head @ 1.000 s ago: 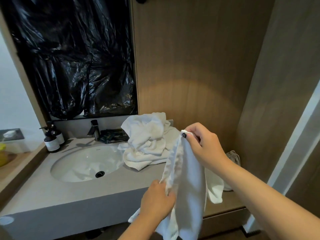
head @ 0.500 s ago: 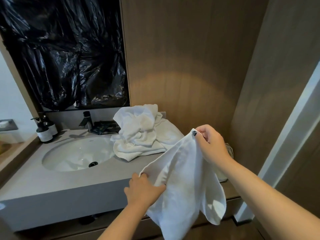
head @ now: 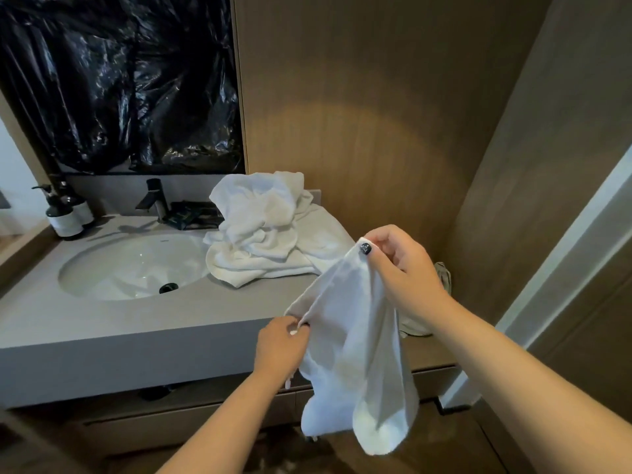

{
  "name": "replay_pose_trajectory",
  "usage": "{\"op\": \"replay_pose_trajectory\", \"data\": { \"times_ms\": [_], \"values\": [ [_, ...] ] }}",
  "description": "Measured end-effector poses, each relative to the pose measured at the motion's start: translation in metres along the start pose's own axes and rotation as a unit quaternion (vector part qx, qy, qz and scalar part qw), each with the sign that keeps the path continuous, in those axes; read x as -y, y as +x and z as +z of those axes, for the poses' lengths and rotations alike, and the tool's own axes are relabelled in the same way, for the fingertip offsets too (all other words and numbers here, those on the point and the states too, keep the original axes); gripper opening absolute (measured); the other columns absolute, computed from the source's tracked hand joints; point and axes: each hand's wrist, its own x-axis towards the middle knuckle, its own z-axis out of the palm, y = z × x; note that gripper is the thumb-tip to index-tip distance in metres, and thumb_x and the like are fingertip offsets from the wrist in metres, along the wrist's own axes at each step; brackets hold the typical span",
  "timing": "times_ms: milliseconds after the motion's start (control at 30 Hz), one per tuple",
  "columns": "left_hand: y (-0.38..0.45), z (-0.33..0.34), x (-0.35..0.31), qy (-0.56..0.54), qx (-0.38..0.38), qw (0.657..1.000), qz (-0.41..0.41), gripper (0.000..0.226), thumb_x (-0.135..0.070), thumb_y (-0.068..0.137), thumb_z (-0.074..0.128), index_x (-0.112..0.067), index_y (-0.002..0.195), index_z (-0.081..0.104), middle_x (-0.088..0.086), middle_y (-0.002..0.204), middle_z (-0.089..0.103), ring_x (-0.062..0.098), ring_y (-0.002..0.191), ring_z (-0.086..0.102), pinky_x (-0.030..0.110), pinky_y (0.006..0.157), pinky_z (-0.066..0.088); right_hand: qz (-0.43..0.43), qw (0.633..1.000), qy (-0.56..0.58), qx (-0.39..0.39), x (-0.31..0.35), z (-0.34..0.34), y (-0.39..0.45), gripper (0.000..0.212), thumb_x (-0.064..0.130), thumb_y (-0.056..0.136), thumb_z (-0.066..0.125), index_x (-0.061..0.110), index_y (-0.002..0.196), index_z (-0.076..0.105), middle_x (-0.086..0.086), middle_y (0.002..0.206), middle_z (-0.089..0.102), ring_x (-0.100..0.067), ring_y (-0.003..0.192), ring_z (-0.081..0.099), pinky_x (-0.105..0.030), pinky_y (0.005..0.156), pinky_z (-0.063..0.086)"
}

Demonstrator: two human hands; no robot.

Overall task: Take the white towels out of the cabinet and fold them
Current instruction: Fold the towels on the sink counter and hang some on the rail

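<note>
The right hand (head: pixel 402 268) pinches one corner of the white towel (head: pixel 355 354), the left hand (head: pixel 284 343) pinches, it seems, its edge; it hangs before the counter (head: pixel 136 323). A weak pinch may drop it

One white towel (head: pixel 355 354) held aloft; one heap of white towels (head: pixel 270 230), number within unclear, at the counter's (head: pixel 136 323) rear right. Two pump bottles (head: pixel 65 217), rear left corner. One faucet (head: pixel 154 200). One sink basin (head: pixel 113 268).
</note>
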Motion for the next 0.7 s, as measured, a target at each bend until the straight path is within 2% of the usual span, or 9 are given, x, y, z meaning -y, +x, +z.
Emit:
{"op": "replay_pose_trajectory", "data": {
  "times_ms": [33, 133, 200, 267, 333, 400, 533, 600, 700],
  "values": [
    [0.002, 0.000, 0.009, -0.045, 0.010, 0.999, -0.021, 0.037, -0.027, 0.091, 0.059, -0.030, 0.054, 0.060, -0.006, 0.057, 0.057, 0.024, 0.065, 0.055, 0.033, 0.062, 0.042, 0.010, 1.000, -0.004, -0.017, -0.006, -0.002, 0.005, 0.007, 0.023, 0.099, 0.055, 0.023, 0.097, 0.062, 0.014, 0.085, 0.063, -0.002, 0.077, 0.058, -0.015, 0.067, 0.046],
    [0.007, -0.002, 0.037, -0.099, 0.050, 0.992, -0.063, 0.024, -0.028, 0.093, 0.065, -0.020, 0.072, 0.074, 0.005, 0.064, 0.062, 0.018, 0.058, 0.051, 0.029, 0.057, 0.037, 0.043, 0.997, -0.030, -0.059, -0.024, -0.005, 0.022, 0.009, 0.023, 0.099, 0.054, 0.027, 0.094, 0.060, 0.011, 0.087, 0.062, -0.001, 0.077, 0.058, -0.012, 0.064, 0.045],
    [0.012, -0.013, 0.053, -0.122, 0.068, 0.988, -0.063, 0.021, -0.028, 0.091, 0.069, -0.023, 0.072, 0.076, -0.001, 0.061, 0.059, 0.010, 0.052, 0.047, 0.022, 0.052, 0.035, 0.070, 0.994, -0.049, -0.073, -0.038, -0.005, 0.033, 0.009, 0.021, 0.100, 0.052, 0.024, 0.096, 0.060, 0.006, 0.091, 0.063, -0.007, 0.081, 0.059, -0.020, 0.068, 0.048],
    [0.022, -0.030, 0.065, -0.119, 0.087, 0.988, -0.043, 0.019, -0.028, 0.089, 0.072, -0.024, 0.072, 0.078, 0.001, 0.067, 0.064, 0.004, 0.053, 0.052, 0.016, 0.052, 0.038, 0.098, 0.989, -0.061, -0.093, -0.053, -0.006, 0.044, 0.009, 0.018, 0.099, 0.052, 0.018, 0.097, 0.061, 0.002, 0.091, 0.062, -0.014, 0.083, 0.059, -0.028, 0.070, 0.048],
    [0.036, -0.051, 0.075, -0.098, 0.109, 0.989, -0.021, 0.023, -0.030, 0.088, 0.073, -0.019, 0.068, 0.077, 0.002, 0.072, 0.067, 0.002, 0.058, 0.056, 0.015, 0.057, 0.041, 0.132, 0.981, -0.060, -0.125, -0.068, -0.005, 0.051, 0.009, 0.016, 0.098, 0.052, 0.016, 0.095, 0.060, 0.003, 0.087, 0.059, -0.013, 0.078, 0.055, -0.030, 0.070, 0.044],
    [0.052, -0.073, 0.082, -0.067, 0.135, 0.988, -0.009, 0.034, -0.034, 0.090, 0.070, -0.015, 0.062, 0.070, 0.000, 0.066, 0.063, 0.005, 0.057, 0.054, 0.019, 0.057, 0.040, 0.174, 0.970, -0.055, -0.158, -0.084, -0.003, 0.058, 0.010, 0.014, 0.097, 0.051, 0.016, 0.094, 0.059, 0.004, 0.085, 0.057, -0.010, 0.075, 0.051, -0.032, 0.071, 0.042],
    [0.079, -0.105, 0.092, -0.081, 0.160, 0.984, 0.001, 0.036, -0.030, 0.090, 0.071, -0.023, 0.055, 0.066, -0.006, 0.059, 0.057, 0.004, 0.056, 0.048, 0.017, 0.055, 0.036, 0.231, 0.953, -0.035, -0.193, -0.107, 0.013, 0.071, 0.015, 0.010, 0.094, 0.049, 0.018, 0.094, 0.061, 0.002, 0.090, 0.060, -0.014, 0.082, 0.056, -0.029, 0.069, 0.044],
    [0.094, -0.115, 0.099, -0.158, 0.135, 0.978, -0.026, 0.027, -0.023, 0.087, 0.074, -0.015, 0.062, 0.072, -0.004, 0.062, 0.061, 0.010, 0.061, 0.051, 0.020, 0.060, 0.039, 0.245, 0.945, -0.021, -0.213, -0.114, 0.023, 0.081, 0.016, 0.008, 0.092, 0.048, 0.013, 0.093, 0.062, 0.001, 0.089, 0.061, -0.018, 0.082, 0.056, -0.029, 0.067, 0.043],
    [0.120, -0.129, 0.112, -0.341, 0.085, 0.930, -0.109, 0.014, -0.010, 0.084, 0.071, 0.002, 0.080, 0.077, 0.019, 0.087, 0.074, 0.030, 0.075, 0.066, 0.033, 0.065, 0.054, 0.257, 0.939, 0.006, -0.229, -0.123, 0.040, 0.098, 0.017, 0.005, 0.089, 0.048, -0.007, 0.093, 0.059, -0.007, 0.081, 0.056, -0.022, 0.075, 0.049, -0.033, 0.069, 0.039]
  ]
}}
